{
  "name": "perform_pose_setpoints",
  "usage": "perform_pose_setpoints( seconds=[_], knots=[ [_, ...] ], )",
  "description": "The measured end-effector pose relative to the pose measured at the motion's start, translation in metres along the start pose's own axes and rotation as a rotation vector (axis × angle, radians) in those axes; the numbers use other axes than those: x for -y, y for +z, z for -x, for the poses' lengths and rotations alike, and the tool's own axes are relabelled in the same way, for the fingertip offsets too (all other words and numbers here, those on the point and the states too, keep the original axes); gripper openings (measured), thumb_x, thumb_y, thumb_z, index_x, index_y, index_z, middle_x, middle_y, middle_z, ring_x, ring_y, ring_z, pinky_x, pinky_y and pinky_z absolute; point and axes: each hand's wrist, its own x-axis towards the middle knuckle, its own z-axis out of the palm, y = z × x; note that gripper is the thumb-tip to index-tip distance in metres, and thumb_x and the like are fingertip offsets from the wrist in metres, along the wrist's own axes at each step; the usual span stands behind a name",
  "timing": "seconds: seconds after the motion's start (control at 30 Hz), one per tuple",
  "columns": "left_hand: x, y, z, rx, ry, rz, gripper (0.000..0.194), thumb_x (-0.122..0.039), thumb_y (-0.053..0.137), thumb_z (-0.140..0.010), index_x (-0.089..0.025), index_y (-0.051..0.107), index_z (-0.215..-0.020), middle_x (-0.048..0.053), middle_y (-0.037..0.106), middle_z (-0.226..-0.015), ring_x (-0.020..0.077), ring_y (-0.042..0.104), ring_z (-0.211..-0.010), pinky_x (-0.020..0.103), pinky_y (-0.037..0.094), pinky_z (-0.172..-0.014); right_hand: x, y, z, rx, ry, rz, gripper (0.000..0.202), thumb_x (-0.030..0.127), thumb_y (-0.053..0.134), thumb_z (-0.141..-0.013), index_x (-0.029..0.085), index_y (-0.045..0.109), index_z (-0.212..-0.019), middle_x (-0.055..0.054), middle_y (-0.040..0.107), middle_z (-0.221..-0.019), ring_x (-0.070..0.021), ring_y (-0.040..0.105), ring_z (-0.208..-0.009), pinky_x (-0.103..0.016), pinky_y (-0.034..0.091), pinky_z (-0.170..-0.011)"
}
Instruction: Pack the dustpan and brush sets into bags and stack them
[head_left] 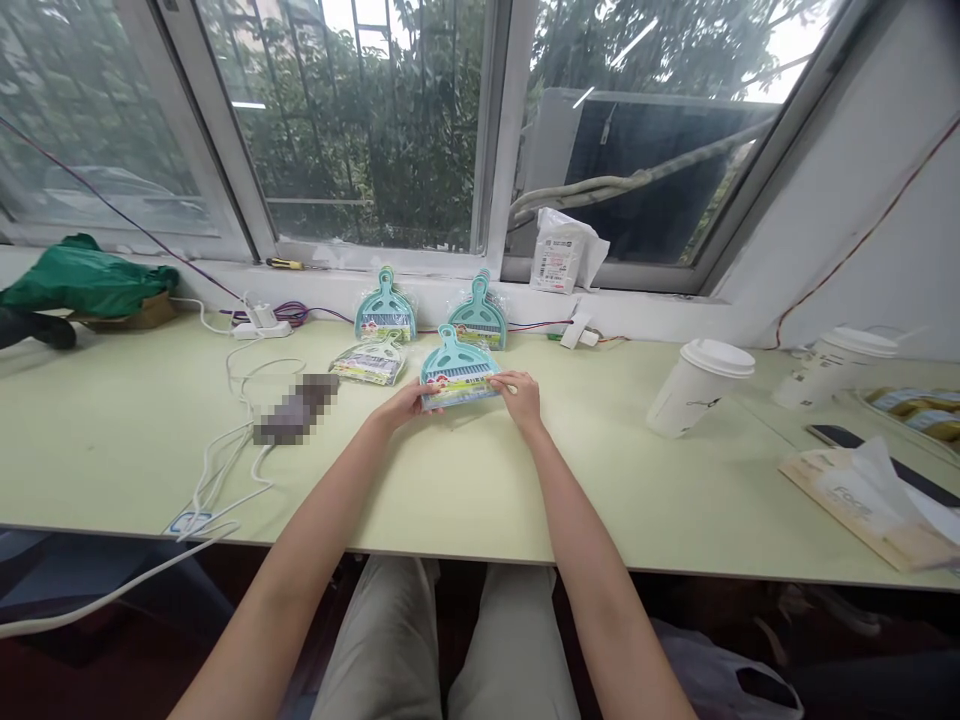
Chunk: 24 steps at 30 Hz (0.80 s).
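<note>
A light-blue mini dustpan-and-brush set (450,352) in clear wrap, with a printed label, is held tilted just above the table between both hands. My left hand (409,402) grips its lower left corner. Closed on its right edge is my right hand (517,393), thumb and fingers pinching the wrap. Behind it, two stacks of similar sets lean against the wall under the window: a left stack (385,308) and a right stack (479,315). A paler green set (370,360) lies on the table left of the held one.
White cables (238,400) and a blurred-out dark object (296,408) lie to the left, near a power strip (261,328). Lidded paper cups (694,390), a tissue pack (862,500) and a phone (836,436) stand or lie on the right. A green bag (82,280) is far left.
</note>
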Motion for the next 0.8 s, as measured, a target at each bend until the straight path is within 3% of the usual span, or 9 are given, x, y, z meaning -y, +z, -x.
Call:
perform_pose_setpoints(
  seconds=[0.07, 0.13, 0.23, 0.33, 0.43, 0.57, 0.63, 0.7, 0.8],
  knots=[
    [0.001, 0.004, 0.001, 0.078, 0.002, -0.043, 0.051, -0.025, 0.068, -0.074, -0.017, 0.047, -0.120, 0.011, 0.067, -0.106, 0.0148, 0.067, -0.061, 0.020, 0.048, -0.043, -0.005, 0.003, 0.001, -0.063, 0.036, -0.004, 0.019, 0.035, 0.058, -0.085, 0.028, 0.075, -0.087, -0.004, 0.068, -0.103, -0.0224, 0.058, -0.100, -0.040, 0.043, -0.095],
    [0.001, 0.008, 0.002, 0.122, 0.017, -0.080, 0.056, -0.027, 0.070, -0.074, -0.019, 0.045, -0.123, 0.012, 0.065, -0.112, 0.0153, 0.068, -0.063, 0.021, 0.049, -0.045, -0.010, 0.006, 0.001, -0.126, 0.083, -0.071, 0.023, 0.032, 0.063, -0.080, 0.026, 0.072, -0.099, -0.006, 0.061, -0.117, -0.0216, 0.057, -0.102, -0.038, 0.046, -0.094],
    [0.001, 0.013, 0.004, 0.131, 0.027, -0.122, 0.062, -0.032, 0.073, -0.073, -0.021, 0.042, -0.126, 0.012, 0.064, -0.115, 0.0164, 0.068, -0.064, 0.022, 0.049, -0.046, -0.021, 0.010, 0.000, -0.128, 0.273, -0.291, 0.056, 0.031, 0.069, -0.071, 0.021, 0.057, -0.125, -0.011, 0.054, -0.129, -0.0207, 0.059, -0.104, -0.036, 0.050, -0.090],
    [-0.001, 0.018, 0.007, 0.133, 0.028, -0.143, 0.064, -0.049, 0.065, -0.077, -0.021, 0.039, -0.129, 0.014, 0.063, -0.116, 0.0187, 0.069, -0.067, 0.024, 0.050, -0.049, -0.031, 0.014, -0.003, -0.004, 0.448, -0.499, 0.053, 0.035, 0.069, -0.067, 0.015, 0.060, -0.116, -0.009, 0.067, -0.110, -0.0217, 0.063, -0.096, -0.038, 0.052, -0.085],
    [-0.003, 0.023, 0.008, 0.128, 0.070, -0.149, 0.073, -0.063, 0.053, -0.080, -0.022, 0.032, -0.136, 0.016, 0.062, -0.118, 0.0205, 0.070, -0.073, 0.028, 0.053, -0.058, -0.036, 0.015, -0.006, -0.065, 0.487, -0.598, 0.044, 0.033, 0.070, -0.063, 0.014, 0.063, -0.102, -0.007, 0.071, -0.098, -0.0214, 0.066, -0.090, -0.038, 0.052, -0.084],
    [0.005, 0.025, -0.003, -0.047, 0.253, -0.303, 0.094, -0.041, 0.074, -0.069, -0.028, 0.020, -0.145, 0.012, 0.064, -0.117, 0.0188, 0.067, -0.083, 0.030, 0.052, -0.071, -0.039, 0.014, -0.007, -0.244, 0.503, -0.563, 0.041, 0.029, 0.069, -0.063, 0.016, 0.057, -0.100, -0.008, 0.071, -0.097, -0.0203, 0.067, -0.087, -0.036, 0.053, -0.081],
    [0.013, 0.023, -0.016, -0.225, 0.330, -0.476, 0.077, -0.034, 0.073, -0.069, -0.024, 0.039, -0.137, 0.008, 0.068, -0.103, 0.0186, 0.064, -0.083, 0.030, 0.050, -0.073, -0.041, 0.015, -0.007, -0.249, 0.474, -0.495, 0.037, 0.030, 0.066, -0.066, 0.017, 0.055, -0.099, -0.009, 0.071, -0.097, -0.0208, 0.067, -0.086, -0.035, 0.053, -0.079],
    [0.020, 0.018, -0.034, -0.375, 0.370, -0.640, 0.044, -0.033, 0.066, -0.074, -0.020, 0.058, -0.116, 0.005, 0.069, -0.090, 0.0197, 0.062, -0.081, 0.031, 0.047, -0.074, -0.044, 0.018, -0.009, -0.226, 0.416, -0.387, 0.033, 0.032, 0.064, -0.069, 0.019, 0.053, -0.097, -0.009, 0.070, -0.098, -0.0221, 0.066, -0.089, -0.036, 0.052, -0.079],
    [0.024, 0.009, -0.061, -0.476, 0.405, -0.792, 0.023, -0.029, 0.058, -0.079, -0.020, 0.064, -0.099, 0.005, 0.068, -0.087, 0.0212, 0.060, -0.081, 0.031, 0.045, -0.075, -0.048, 0.028, -0.020, -0.191, 0.341, -0.181, 0.027, 0.033, 0.056, -0.076, 0.021, 0.049, -0.098, -0.010, 0.068, -0.101, -0.0245, 0.064, -0.091, -0.037, 0.049, -0.079]
  ],
)
